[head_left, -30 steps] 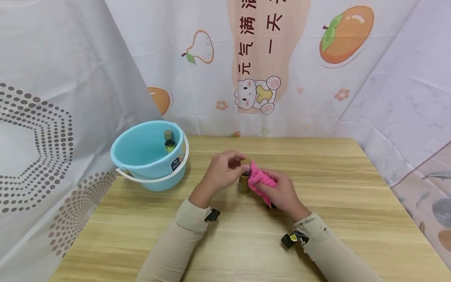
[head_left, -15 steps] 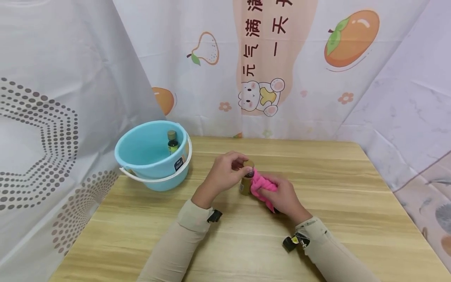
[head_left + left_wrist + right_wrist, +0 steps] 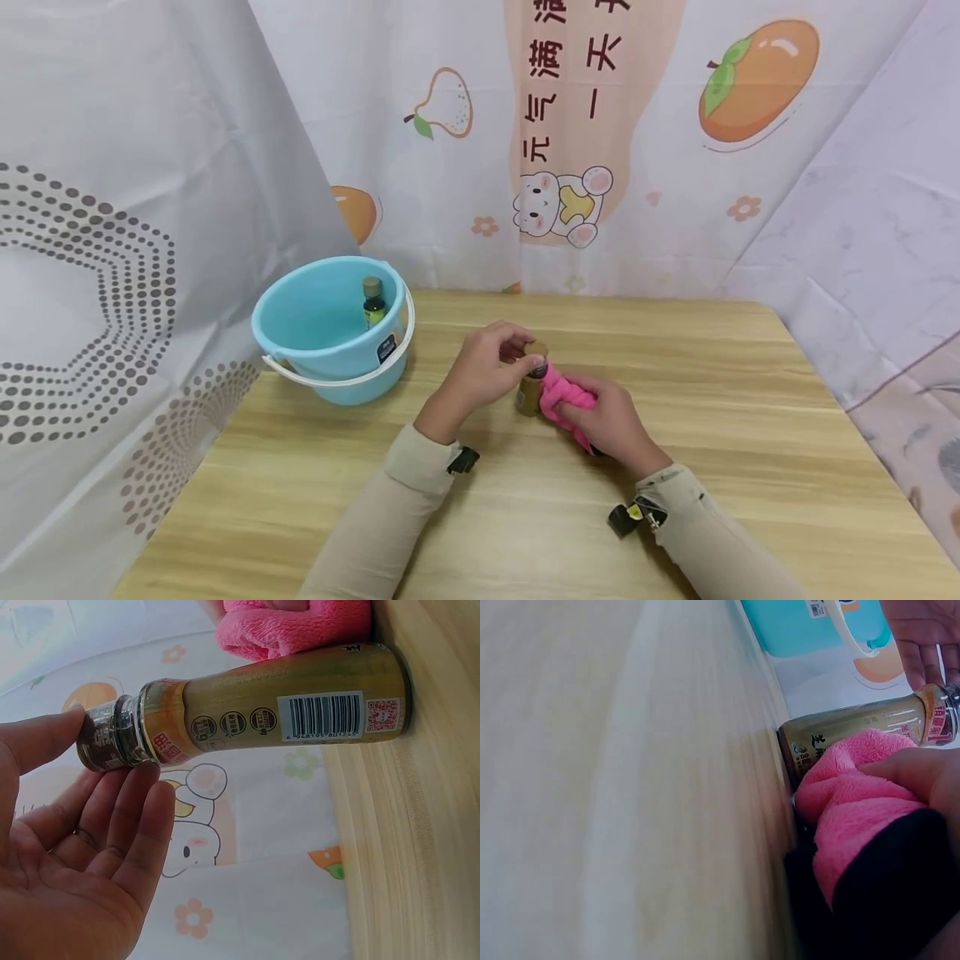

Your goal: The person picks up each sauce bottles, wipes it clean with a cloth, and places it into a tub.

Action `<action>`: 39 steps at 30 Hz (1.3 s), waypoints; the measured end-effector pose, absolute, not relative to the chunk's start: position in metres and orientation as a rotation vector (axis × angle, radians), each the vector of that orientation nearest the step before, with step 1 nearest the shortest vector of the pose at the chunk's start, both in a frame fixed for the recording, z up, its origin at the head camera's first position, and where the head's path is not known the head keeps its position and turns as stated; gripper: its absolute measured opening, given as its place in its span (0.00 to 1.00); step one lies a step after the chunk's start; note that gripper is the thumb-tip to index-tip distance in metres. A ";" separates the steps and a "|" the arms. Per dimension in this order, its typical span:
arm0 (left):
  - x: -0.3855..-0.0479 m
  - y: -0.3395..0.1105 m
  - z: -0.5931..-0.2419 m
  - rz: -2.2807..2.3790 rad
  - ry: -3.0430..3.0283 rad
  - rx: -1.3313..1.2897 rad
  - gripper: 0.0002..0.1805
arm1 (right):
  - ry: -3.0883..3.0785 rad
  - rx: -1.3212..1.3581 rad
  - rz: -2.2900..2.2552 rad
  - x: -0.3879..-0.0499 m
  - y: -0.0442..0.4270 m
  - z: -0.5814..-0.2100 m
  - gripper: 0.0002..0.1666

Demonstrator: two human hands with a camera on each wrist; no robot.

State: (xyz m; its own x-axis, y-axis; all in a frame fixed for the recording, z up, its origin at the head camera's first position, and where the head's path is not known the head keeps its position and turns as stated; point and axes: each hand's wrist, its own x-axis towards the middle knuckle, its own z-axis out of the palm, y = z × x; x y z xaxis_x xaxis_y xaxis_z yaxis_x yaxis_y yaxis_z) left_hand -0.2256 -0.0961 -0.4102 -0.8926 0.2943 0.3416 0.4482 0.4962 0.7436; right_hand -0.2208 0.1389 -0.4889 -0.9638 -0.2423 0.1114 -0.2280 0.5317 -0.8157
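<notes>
A small glass bottle with a gold-brown label (image 3: 247,712) stands upright on the wooden table. My left hand (image 3: 486,367) pinches its cap (image 3: 101,736) between thumb and fingers. In my right hand (image 3: 611,417) a bunched pink cloth (image 3: 564,402) is gripped. The cloth presses against the bottle's right side, as the right wrist view also shows. Something black (image 3: 892,877) lies along the cloth under the right hand; whether it is part of the cloth I cannot tell.
A light blue bucket (image 3: 330,354) with a white handle stands at the table's left rear. Another capped bottle (image 3: 373,302) leans inside it. A printed curtain (image 3: 450,208) hangs behind the wooden table (image 3: 720,375).
The whole head view has shifted slightly, so things appear farther right. The cloth sits slightly lower against the bottle than a second ago. The left hand's hold on the cap stays the same.
</notes>
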 end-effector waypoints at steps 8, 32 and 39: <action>-0.224 -0.096 -0.411 -1.370 -2.573 -0.615 0.17 | 2.581 -0.347 -1.674 -0.226 0.141 -0.494 0.23; -0.227 -0.096 -0.410 -1.394 -2.553 -0.632 0.19 | 2.495 -0.350 -2.078 -0.219 0.137 -0.468 0.26; -0.229 -0.094 -0.411 -1.377 -2.559 -0.642 0.17 | 2.485 -0.417 -2.178 -0.215 0.135 -0.465 0.24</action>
State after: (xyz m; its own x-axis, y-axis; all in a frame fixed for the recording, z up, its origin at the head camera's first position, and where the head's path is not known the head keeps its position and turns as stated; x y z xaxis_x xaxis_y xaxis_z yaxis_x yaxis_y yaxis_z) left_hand -0.2294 -0.0943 -0.4111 -0.8938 0.2925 0.3399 0.4448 0.4821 0.7548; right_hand -0.2149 0.1350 -0.4652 -0.9512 -0.0624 0.3023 -0.3079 0.1212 -0.9437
